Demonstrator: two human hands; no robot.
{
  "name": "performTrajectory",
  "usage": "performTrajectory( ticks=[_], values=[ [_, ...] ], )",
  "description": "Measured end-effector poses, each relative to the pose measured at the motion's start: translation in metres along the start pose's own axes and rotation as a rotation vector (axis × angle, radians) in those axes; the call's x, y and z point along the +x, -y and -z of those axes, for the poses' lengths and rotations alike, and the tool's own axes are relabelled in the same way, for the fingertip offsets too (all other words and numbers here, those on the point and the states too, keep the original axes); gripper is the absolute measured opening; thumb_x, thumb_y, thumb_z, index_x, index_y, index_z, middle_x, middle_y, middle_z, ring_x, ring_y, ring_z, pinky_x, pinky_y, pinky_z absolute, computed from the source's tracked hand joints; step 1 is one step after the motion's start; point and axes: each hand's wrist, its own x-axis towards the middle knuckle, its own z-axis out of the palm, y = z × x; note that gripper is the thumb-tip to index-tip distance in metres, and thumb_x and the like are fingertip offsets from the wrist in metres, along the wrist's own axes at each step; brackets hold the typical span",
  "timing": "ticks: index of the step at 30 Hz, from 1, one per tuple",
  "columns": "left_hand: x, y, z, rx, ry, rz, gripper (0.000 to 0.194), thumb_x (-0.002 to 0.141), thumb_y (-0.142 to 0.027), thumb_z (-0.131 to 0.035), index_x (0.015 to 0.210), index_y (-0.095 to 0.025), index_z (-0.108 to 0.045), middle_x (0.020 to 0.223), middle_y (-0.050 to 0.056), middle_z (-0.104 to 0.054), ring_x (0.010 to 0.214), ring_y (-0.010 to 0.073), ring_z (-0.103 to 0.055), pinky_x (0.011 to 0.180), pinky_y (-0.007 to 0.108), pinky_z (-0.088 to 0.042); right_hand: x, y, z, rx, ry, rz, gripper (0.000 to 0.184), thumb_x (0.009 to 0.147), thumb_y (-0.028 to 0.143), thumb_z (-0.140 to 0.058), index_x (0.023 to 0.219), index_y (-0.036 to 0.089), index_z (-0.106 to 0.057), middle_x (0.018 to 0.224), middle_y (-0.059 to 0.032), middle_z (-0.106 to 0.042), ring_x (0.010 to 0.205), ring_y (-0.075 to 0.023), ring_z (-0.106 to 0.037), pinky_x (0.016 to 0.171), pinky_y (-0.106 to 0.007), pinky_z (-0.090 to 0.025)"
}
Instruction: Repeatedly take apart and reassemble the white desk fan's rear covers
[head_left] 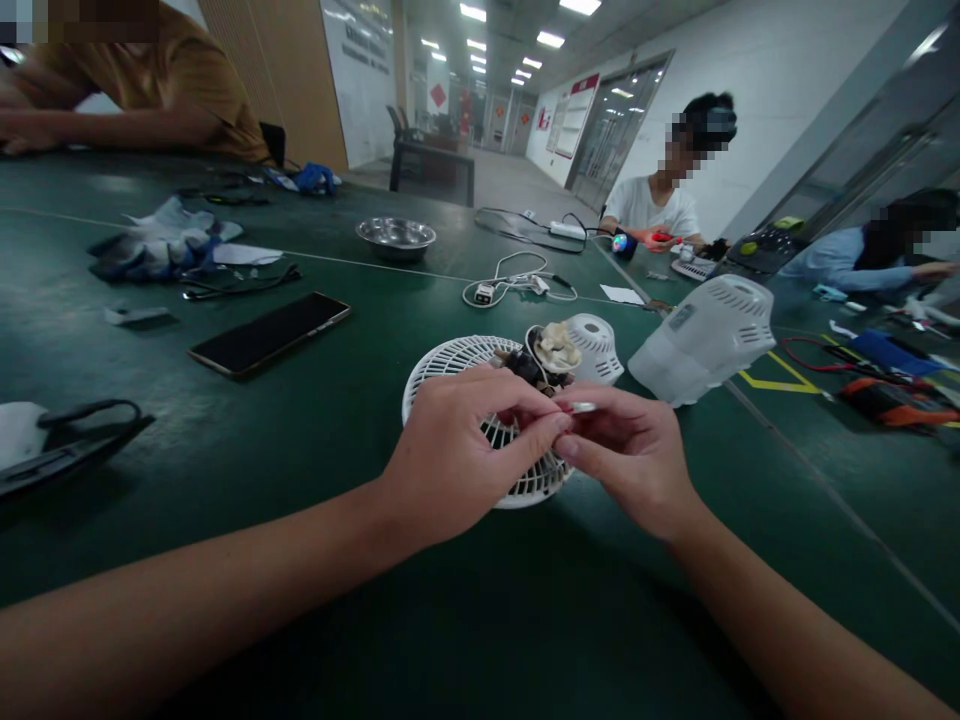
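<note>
My left hand (457, 455) and my right hand (637, 455) meet fingertip to fingertip, both pinched. Between them pokes out a small white piece (582, 407) with a bit of red beside it, too small to name. Below and behind my hands lies a round white fan grille (457, 352), partly covered by them. A dark motor (525, 366) topped by a cream-coloured part (556, 346) rests on the grille. Just behind stands a white vented cover (594, 345). To the right a larger white plastic housing (701, 340) leans on the table.
A phone (270, 333) lies at left, with gloves (161, 240) beyond it. A metal bowl (396, 238) and a coiled white cable (517, 283) sit farther back. At right is an orange-and-black meter (900, 402). Other people sit around the green table (300, 450).
</note>
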Motion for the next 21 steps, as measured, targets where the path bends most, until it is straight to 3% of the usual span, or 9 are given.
performTrajectory(
  ticks=[5, 10, 16, 21],
  values=[
    [0.001, 0.003, 0.0, 0.017, -0.03, -0.018, 0.007, 0.085, -0.016, -0.071, 0.081, -0.021, -0.074, 0.077, 0.0, -0.077, 0.069, 0.016, -0.07, 0.067, 0.029, -0.057, 0.001, 0.008, -0.001, -0.374, -0.069, 0.173, 0.012, 0.083, 0.017, -0.08, 0.088, 0.027, -0.082, 0.087, -0.0016, -0.074, 0.077, -0.0154, -0.065, 0.07, -0.031, -0.054],
    [0.003, 0.011, 0.001, 0.051, -0.034, 0.006, 0.008, 0.085, -0.017, -0.069, 0.078, -0.019, -0.072, 0.075, 0.001, -0.076, 0.067, 0.0154, -0.068, 0.063, 0.028, -0.053, 0.003, 0.007, 0.006, -0.481, -0.128, 0.212, 0.006, 0.087, 0.023, -0.077, 0.081, 0.023, -0.078, 0.081, -0.001, -0.071, 0.074, -0.0146, -0.064, 0.067, -0.029, -0.051],
    [0.003, 0.027, 0.0, 0.067, 0.032, 0.081, 0.013, 0.088, -0.021, -0.066, 0.076, -0.018, -0.072, 0.077, 0.002, -0.076, 0.069, 0.0158, -0.067, 0.066, 0.03, -0.053, 0.002, -0.003, 0.016, -0.591, -0.17, 0.073, 0.016, 0.091, 0.031, -0.071, 0.08, 0.02, -0.073, 0.069, -0.0003, -0.07, 0.061, -0.0126, -0.06, 0.059, -0.028, -0.047],
    [0.001, 0.042, 0.001, 0.111, 0.036, 0.008, 0.01, 0.088, -0.019, -0.065, 0.08, -0.017, -0.071, 0.079, 0.003, -0.074, 0.072, 0.0163, -0.066, 0.069, 0.032, -0.053, 0.006, -0.008, 0.023, -0.573, -0.24, -0.06, 0.021, 0.087, 0.033, -0.07, 0.071, 0.018, -0.068, 0.06, 0.0002, -0.066, 0.053, -0.0114, -0.056, 0.051, -0.026, -0.044]
  ],
)
